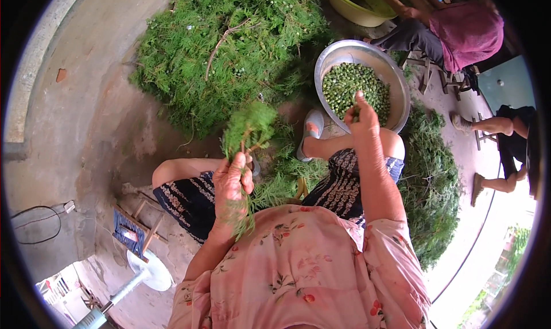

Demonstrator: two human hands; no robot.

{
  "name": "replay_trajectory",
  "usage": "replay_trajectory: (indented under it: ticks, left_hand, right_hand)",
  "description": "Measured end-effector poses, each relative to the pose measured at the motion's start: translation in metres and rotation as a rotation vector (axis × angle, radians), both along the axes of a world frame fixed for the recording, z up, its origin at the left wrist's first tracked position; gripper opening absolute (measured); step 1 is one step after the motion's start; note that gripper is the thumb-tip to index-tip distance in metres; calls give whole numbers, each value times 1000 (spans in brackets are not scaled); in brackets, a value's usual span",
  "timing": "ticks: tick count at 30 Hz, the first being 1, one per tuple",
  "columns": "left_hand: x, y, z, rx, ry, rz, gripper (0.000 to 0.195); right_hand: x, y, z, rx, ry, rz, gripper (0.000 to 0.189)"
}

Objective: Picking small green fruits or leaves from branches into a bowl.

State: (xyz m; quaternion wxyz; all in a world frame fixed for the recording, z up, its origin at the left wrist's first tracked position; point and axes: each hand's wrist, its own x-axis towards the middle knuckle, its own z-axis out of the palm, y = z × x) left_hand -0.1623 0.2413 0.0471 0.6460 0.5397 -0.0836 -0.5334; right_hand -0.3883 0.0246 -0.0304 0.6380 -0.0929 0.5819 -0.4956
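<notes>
My left hand (232,178) grips the woody stems of a leafy green conifer sprig (249,124); its top is blurred. More feathery green foliage hangs below that hand, against the wrist. My right hand (365,116) is over the near rim of a wide metal basin (404,100), thumb raised and fingers curled. Something green shows at those fingers, but whether they hold it is unclear. Inside the basin lie many small green cones (355,81), resembling arborvitae cones. The basin stands just beyond my right knee.
A large heap of cut conifer branches (228,49) lies ahead, with another pile (430,178) at right. A person in a purple top (465,34) sits near a yellow-green tub (361,6). Another person's legs (495,126) show at far right. A stool (137,230) and pedestal fan (150,271) stand lower left.
</notes>
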Motion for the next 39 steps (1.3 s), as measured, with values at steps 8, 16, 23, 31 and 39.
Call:
replay_trajectory:
  ticks: [8,16,23,31,39]
  left_hand:
    - [0,-12,4,-21,2,114,31]
    - [2,-14,-6,31,71,99,31]
    - [-2,-18,-4,-84,161,134,31]
    - [4,-26,-6,-67,297,119,11]
    - [1,-28,-26,-161,270,185,13]
  right_hand:
    - [-59,-31,34,-332,-51,-172,68]
    - [-110,-50,-16,-166,-112,-408,46]
    - [-134,-67,-31,-253,-36,-381,49]
    - [-168,-95,-54,-230,75,-432,53]
    - [-88,-38,6,-638,232,55,22]
